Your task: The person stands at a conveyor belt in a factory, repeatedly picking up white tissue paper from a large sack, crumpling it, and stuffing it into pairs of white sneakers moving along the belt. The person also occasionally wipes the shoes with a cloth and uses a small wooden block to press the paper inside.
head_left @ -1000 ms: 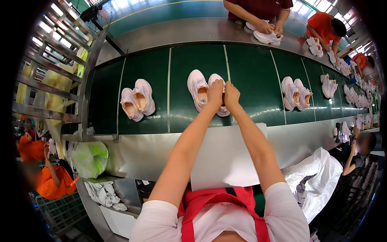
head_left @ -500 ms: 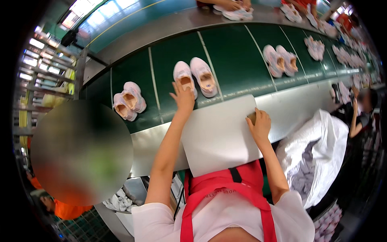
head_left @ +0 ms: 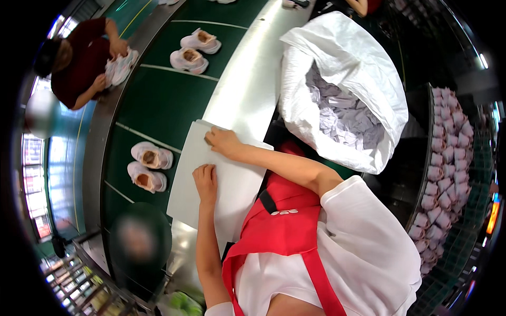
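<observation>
A white board or stack of sheets lies on the metal ledge in front of me, overlapping the green conveyor belt. On its upper part rests my right hand, closed around a small grey-brown block that shows only in part at the fingertips. My left hand lies just nearer on the board, its fingers curled and together, with nothing seen in them. Left of the board on the belt stands a pair of white-pink shoes; neither hand touches it.
Another pair of shoes stands farther up the green belt. Across it a person in dark red handles a shoe. At right are a big white sack of crumpled paper and a rack packed with shoes.
My view has turned toward the right. My left hand has left the shoe on the belt and now rests on the board. My right hand stays on the board with the small block.
</observation>
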